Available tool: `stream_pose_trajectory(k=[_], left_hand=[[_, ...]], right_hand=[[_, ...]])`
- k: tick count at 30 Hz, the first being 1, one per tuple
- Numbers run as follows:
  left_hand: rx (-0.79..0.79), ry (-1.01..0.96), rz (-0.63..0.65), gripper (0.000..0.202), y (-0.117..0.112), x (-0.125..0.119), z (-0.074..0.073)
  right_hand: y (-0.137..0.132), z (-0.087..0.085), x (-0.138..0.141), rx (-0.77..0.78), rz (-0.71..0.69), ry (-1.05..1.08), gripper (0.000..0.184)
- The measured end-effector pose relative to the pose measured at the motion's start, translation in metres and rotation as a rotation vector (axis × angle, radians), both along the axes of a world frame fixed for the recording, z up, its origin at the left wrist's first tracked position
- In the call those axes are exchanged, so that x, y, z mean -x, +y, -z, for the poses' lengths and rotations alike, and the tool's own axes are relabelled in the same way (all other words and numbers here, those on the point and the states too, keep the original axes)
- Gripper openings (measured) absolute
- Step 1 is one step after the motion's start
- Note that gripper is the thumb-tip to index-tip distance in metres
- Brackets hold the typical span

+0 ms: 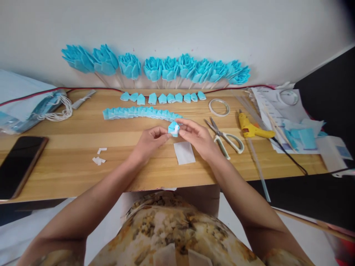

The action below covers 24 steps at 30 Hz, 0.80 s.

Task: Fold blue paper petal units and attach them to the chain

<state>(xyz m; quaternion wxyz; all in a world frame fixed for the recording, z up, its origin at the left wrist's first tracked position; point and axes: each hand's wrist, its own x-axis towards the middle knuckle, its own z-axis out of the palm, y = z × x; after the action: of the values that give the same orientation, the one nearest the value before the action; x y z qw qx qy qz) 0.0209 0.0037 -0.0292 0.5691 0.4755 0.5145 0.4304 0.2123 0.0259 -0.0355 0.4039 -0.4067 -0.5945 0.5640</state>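
My left hand [149, 142] and my right hand [198, 137] meet above the middle of the wooden table [77, 147]. Both pinch one small folded blue piece [173, 129] with a white strip on it, held just above the tabletop. A white square of paper [184, 153] lies flat right under my hands. Behind them runs a curved row of overlapping folded blue pieces [138, 112], and farther back a shorter row of separate blue pieces [163, 98].
Blue paper flowers on sticks [155, 68] lean along the wall. Scissors [226, 138], a tape roll [219, 107], a yellow glue gun [251, 127] and papers [288, 118] lie right. A phone [19, 162], bagged masks [27, 111] and white scraps [99, 157] lie left.
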Motion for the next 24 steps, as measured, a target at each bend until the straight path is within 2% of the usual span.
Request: stream_pose_trajectory(k=[4,7,11,14,17,20,24], left_hand=[[-0.014,0.003,0.017,0.030,-0.0002,-0.0007,0.0005],[-0.007,-0.007,0.046,0.028,-0.0002,-0.0005,0.0030],[0.003,-0.043,0.015,0.031,0.0004,0.0005,0.0060],[0.016,-0.059,0.023,0.040,0.0005,-0.0003,0.0042],[0.034,-0.051,0.059,0.035,0.0000,-0.0023,0.0013],[0.028,-0.054,0.033,0.033,0.0000,-0.0029,0.0008],[0.015,-0.102,-0.028,0.030,0.0010,-0.0007,0.0020]], right_hand=[[-0.0043,-0.0021,0.0042,0.024,-0.036,0.012,0.044],[-0.0054,-0.0027,0.0050,0.016,-0.013,0.010,0.042],[-0.0054,-0.0025,0.0037,-0.008,0.013,-0.021,0.042],[-0.0053,-0.0016,0.0039,-0.022,0.020,-0.040,0.043],[-0.0051,-0.0005,0.0050,-0.038,0.007,-0.067,0.045],[-0.0048,-0.0004,0.0051,-0.053,-0.012,-0.065,0.045],[-0.0045,-0.0019,0.0036,-0.022,0.034,0.018,0.039]])
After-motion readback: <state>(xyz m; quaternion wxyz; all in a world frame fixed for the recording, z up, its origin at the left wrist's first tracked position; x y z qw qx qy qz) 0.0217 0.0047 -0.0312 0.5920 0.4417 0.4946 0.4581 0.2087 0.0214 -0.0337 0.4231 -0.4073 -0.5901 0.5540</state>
